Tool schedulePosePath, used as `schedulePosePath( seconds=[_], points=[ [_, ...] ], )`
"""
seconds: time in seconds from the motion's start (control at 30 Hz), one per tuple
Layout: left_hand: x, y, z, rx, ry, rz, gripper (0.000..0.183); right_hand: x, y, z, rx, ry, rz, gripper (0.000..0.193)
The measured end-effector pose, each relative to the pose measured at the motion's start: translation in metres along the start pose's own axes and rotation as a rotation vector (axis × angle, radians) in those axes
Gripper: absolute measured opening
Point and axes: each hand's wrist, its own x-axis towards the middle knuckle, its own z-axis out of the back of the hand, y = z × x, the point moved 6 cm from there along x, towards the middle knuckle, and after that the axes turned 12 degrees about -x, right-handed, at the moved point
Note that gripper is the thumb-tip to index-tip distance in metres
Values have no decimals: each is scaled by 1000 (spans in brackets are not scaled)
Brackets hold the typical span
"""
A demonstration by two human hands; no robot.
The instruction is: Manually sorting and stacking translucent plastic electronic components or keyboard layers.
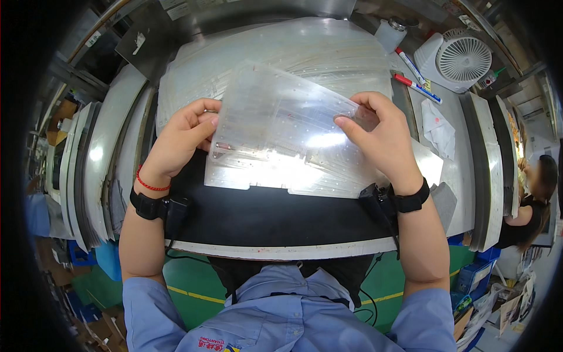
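Between both hands I hold up a clear, see-through plastic sheet point(264, 120) with small dots and notches along its lower edge, and bright light glares off it. My left hand point(190, 129) pinches its left edge with thumb and fingers. At the upper right corner, my right hand point(375, 126) grips it, thumb on top and fingers partly hidden behind. Below the tilted sheet lies a black mat point(258, 220) at the front of the bench. Behind it spreads a wide stack of similar translucent sheets point(234, 47).
At the back right stand a white fan point(460, 58), a bottle with a metal top point(391, 34) and markers point(416, 88). A crumpled white cloth point(438, 130) lies near a grey pad point(444, 205). Upright panels point(108, 152) flank the bench, and another person point(531, 205) is at far right.
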Motion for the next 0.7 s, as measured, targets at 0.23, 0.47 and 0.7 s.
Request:
schedulePosePath(
  seconds=[0.23,0.47,0.7],
  points=[
    [-1,-1,2,-58,14,-44,21,0,4,0,-46,7,57,34],
    [-3,-5,2,-71,60,-60,20,-1,-1,-11,71,192,-102,35],
    [-2,-15,9,-153,-2,-130,31,-5,10,-18,-36,248,66,49]
  ],
)
